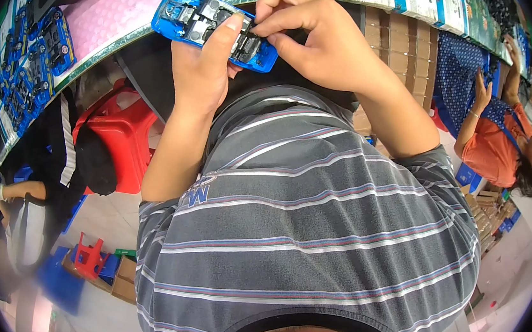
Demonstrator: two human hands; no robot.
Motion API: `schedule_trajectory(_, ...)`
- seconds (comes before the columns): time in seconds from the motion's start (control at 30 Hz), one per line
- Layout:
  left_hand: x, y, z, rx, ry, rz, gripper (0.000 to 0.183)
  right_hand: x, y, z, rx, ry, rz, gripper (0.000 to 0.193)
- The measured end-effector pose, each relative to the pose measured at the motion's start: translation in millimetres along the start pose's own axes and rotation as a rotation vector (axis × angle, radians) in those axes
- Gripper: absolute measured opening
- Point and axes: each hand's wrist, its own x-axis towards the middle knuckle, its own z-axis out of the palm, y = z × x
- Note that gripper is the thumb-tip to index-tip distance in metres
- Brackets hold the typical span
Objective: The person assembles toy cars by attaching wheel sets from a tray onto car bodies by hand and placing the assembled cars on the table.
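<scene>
A blue toy car body [168, 21] lies across my left hand [211, 52], its open underside up, so grey and black inner parts show. My left thumb presses on those parts while the fingers wrap beneath the shell. From the right, my right hand [311, 33] reaches over the car's right end. Its thumb and index finger are pinched together at the black parts there. Whatever sits between those fingertips is too small or hidden to name.
Pink bubble-textured sheeting [124, 8] covers the bench beyond the car. Several blue toy cars [31, 73] crowd the bench at left. A red stool [118, 139] stands below it. Brown cartons [395, 50] are stacked right. Another person in orange [494, 153] works far right; one in black [56, 146] is left.
</scene>
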Motion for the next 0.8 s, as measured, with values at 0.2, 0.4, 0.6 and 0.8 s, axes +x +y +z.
schedule_trajectory(0.2, -2.1, -6.2, 2.0, 0.050, -0.036, 0.051, 0.020, -3.2, -2.8, 0.6, -0.043, 0.085, 0.061, 0.009)
schedule_trajectory(0.4, -3.4, -7.5, -4.3, 0.038, -0.033, 0.039, 0.021, -3.7, 2.0, 7.2, -0.005, 0.089, 0.109, 0.010)
schedule_trajectory(0.6, -4.2, -9.8, -10.7, 0.090, -0.039, 0.006, 0.018, 1.9, 0.0, 8.4, -0.178, 0.045, 0.005, 0.009)
schedule_trajectory(0.8, 0.0, -14.9, -18.9, 0.114, -0.044, -0.009, 0.017, 4.3, 7.6, 13.2, -0.234, 0.063, -0.034, 0.007)
